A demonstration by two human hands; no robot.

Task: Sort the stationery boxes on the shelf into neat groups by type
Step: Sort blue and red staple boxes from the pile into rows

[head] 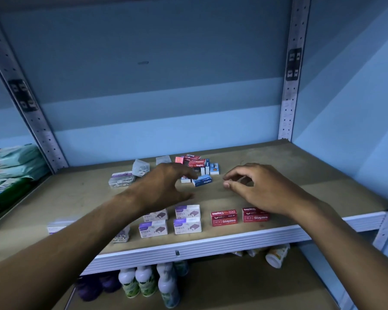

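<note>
Shelf [300,175] board fills mid-frame. Unsorted heap of small boxes [197,164] sits at centre rear; white [187,219] and red [224,217] staple boxes are lined up lower centre. Likely light, stiff card, best pinched across the long sides. Left hand [164,186] spread open, reaching at a blue box [202,180]; right hand [253,189] loosely curled, empty.

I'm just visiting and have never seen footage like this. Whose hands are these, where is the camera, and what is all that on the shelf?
There is no machine: a person wears a camera on the head, looking down at both bare hands. The left hand reaches toward a blue staples box by the unsorted heap at the back; the right hand hovers beside it. Both hands are open and hold nothing. Along the front of the shelf sit four white and purple staples boxes grouped together and two red staples boxes side by side.
</note>
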